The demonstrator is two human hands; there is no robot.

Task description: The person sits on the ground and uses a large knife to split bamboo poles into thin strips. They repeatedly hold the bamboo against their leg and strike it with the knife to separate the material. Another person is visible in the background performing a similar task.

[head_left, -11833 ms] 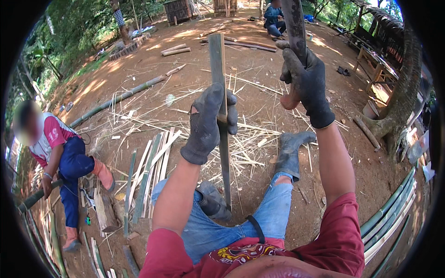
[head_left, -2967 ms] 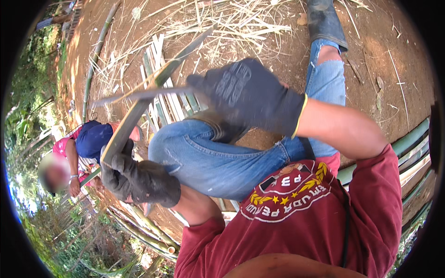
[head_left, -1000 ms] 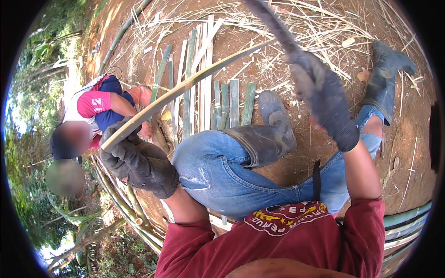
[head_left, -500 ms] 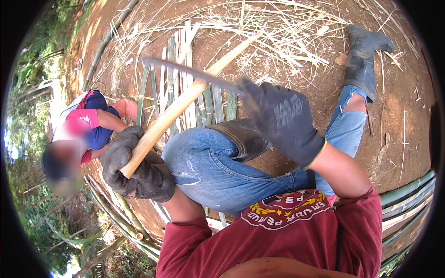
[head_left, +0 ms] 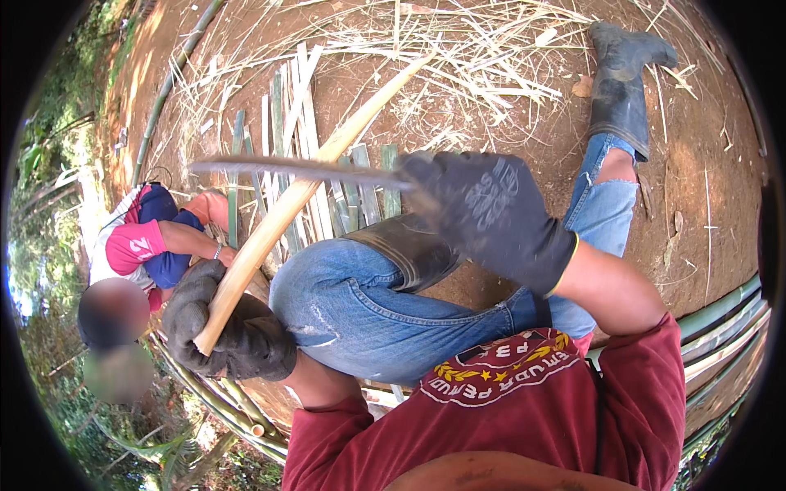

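A pale split bamboo strip (head_left: 260,244) slants from my lap toward the far side. Its near end is in my left hand (head_left: 237,331), gloved in dark grey, with the fingers curled round it. My right hand (head_left: 491,204), in a black glove, is closed round the handle of a machete (head_left: 364,175); the glove mostly hides that handle. The long dark blade lies crosswise over the strip around its middle, edges slightly blurred. My bent knee in blue jeans (head_left: 327,286) is just under the strip.
Split bamboo slats (head_left: 288,102) lie on the dirt beyond my knee. Pale shavings (head_left: 491,86) are scattered farther off. Another person (head_left: 139,237) crouches close at the left. Bamboo poles lie at lower left (head_left: 246,427) and right (head_left: 720,319). My rubber boot (head_left: 616,102) stretches out far right.
My right hand has brought the machete left and lower, closer to my left hand. The strip's near end has dropped slightly left and nearer to me.
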